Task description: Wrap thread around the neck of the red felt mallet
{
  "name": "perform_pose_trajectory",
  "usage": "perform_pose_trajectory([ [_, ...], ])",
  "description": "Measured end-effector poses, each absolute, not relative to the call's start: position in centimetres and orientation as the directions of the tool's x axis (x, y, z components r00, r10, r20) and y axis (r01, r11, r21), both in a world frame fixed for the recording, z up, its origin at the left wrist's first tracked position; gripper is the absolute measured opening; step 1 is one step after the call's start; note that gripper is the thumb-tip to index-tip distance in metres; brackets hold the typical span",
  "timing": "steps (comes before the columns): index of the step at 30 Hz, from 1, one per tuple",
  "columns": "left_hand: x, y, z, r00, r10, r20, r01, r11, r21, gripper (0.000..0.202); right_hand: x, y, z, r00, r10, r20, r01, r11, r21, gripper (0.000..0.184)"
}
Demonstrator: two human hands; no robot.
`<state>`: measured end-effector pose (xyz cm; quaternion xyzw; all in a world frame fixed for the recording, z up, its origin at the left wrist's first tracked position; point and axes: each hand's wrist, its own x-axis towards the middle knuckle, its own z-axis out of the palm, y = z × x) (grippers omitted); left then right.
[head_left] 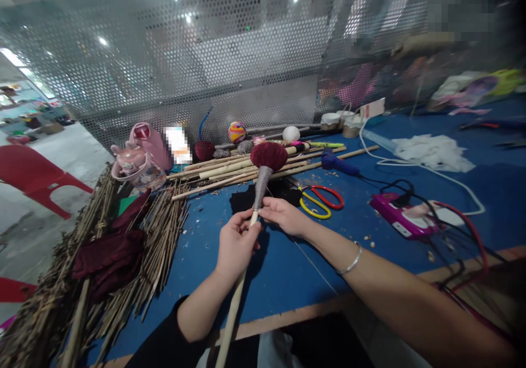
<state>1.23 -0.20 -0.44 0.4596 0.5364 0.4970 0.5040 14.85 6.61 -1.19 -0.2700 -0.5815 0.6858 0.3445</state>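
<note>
- The stick (232,308) is a pale wooden rod with a padded dark red head (268,156). It stands slanted over the middle of the blue table (287,280), head toward 12 o'clock and butt running down to the person's lap at 6.
- A grey wrapping (260,188) of thread tapers from under the head down the neck.
- The left hand (235,246) is closed in a fist round the shaft just below the wrapping. This grip seems meant to steady the rod.
- The right hand (285,215) comes in from 4 o'clock, its fingertips pinched together at the wrapping's lower end. A thin thread (316,266) trails from it toward 5, probably held taut.
- A silver bangle (352,259) sits on the right wrist.
- A black cloth (246,198) lies under the head, with red and yellow scissors (320,199) at 2 o'clock, within easy reach.
- At 12 o'clock lies a row of bare sticks (230,171), with a striped ball (237,132) and a white ball (291,133) behind it.
- At 9 o'clock, dark red fabric (109,253) rests on a heap of twigs (102,302).
- At 3 o'clock there is a pink power strip (396,217) with cables plugged in.
- No writing is legible anywhere. A white tag (372,108) at 1 o'clock shows nothing readable.
</note>
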Motion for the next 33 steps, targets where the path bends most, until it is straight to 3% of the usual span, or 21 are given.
perform_pose_trajectory([
  [5, 1.4, 0.0, 0.0, 0.010, 0.982, -0.188, -0.141, 0.188, 0.972, 0.040, 14.9, 6.5, -1.1, -0.650, 0.759, 0.035, -0.124, -0.060, -0.990, 0.027],
  [9, 0.6, 0.7, 0.9, 0.280, 0.897, -0.342, -0.332, 0.424, 0.842, 0.039, 14.8, 6.1, -0.9, -0.693, 0.720, 0.037, -0.117, -0.062, -0.991, 0.029],
  [12, 0.0, 1.1, 1.1, 0.377, 0.843, -0.384, -0.424, 0.526, 0.738, 0.028, 14.8, 6.1, -1.0, -0.701, 0.711, 0.052, -0.145, -0.071, -0.987, 0.033],
  [17, 0.5, 1.0, 0.8, 0.323, 0.868, -0.378, -0.491, 0.495, 0.717, 0.022, 14.7, 6.0, -1.1, -0.716, 0.696, 0.047, -0.164, -0.102, -0.981, 0.037],
  [22, 1.1, 0.4, 0.9, 0.234, 0.894, -0.383, -0.457, 0.449, 0.768, 0.041, 14.9, 6.0, -0.9, -0.742, 0.666, 0.076, -0.168, -0.075, -0.983, 0.036],
  [28, 1.2, 0.0, 1.2, 0.196, 0.911, -0.364, -0.435, 0.413, 0.800, 0.058, 15.3, 6.0, -0.6, -0.699, 0.712, 0.064, -0.079, 0.011, -0.997, 0.032],
  [33, 1.2, 0.1, 1.2, 0.217, 0.913, -0.346, -0.424, 0.407, 0.809, 0.063, 15.1, 5.9, -0.5, -0.671, 0.741, 0.007, -0.112, -0.092, -0.989, 0.030],
])
